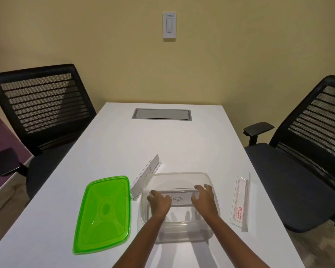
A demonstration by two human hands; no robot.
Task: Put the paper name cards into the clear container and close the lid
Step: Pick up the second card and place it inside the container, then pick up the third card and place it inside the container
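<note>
2 hands | left hand (160, 203) + right hand (203, 200) pinching TIGER card (179, 199) ends | inside container (211, 182)

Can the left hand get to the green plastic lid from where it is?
Probably yes. The green plastic lid lies flat on the white table just left of the clear container, with nothing between. But the left hand is busy holding the TIGER name card and must let go first.

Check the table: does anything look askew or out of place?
Mostly tidy. The Zebra card lies at a slant, its near end by the container and lid. Both hands hold the Tiger card inside the container. Nothing looks spilled or damaged.
</note>
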